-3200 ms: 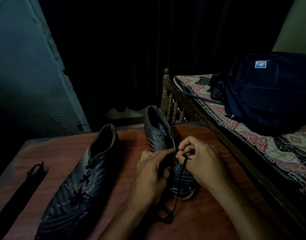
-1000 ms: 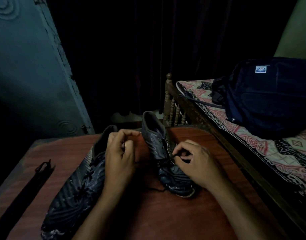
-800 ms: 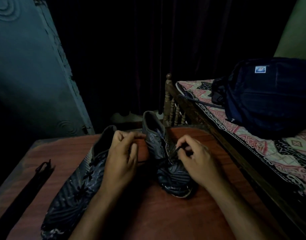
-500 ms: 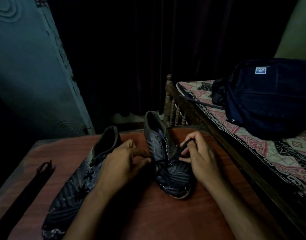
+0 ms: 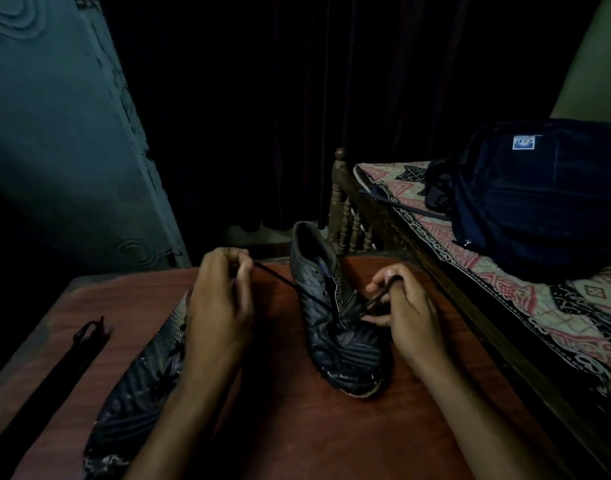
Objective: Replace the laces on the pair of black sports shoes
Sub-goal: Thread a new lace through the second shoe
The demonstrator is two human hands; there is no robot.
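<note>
With our left hand [image 5: 224,306] pinching one lace [image 5: 290,284] end taut and our right hand [image 5: 406,311] pinching the other at the eyelets of the right-side shoe [image 5: 335,327] on the bench [image 5: 297,427], we should pull both ends evenly before threading on.

The only sign is a small white and blue label [image 5: 524,142] on the dark blue bag [image 5: 539,202], up at about two o'clock. Its blue letters are too small and blurry to read.
</note>
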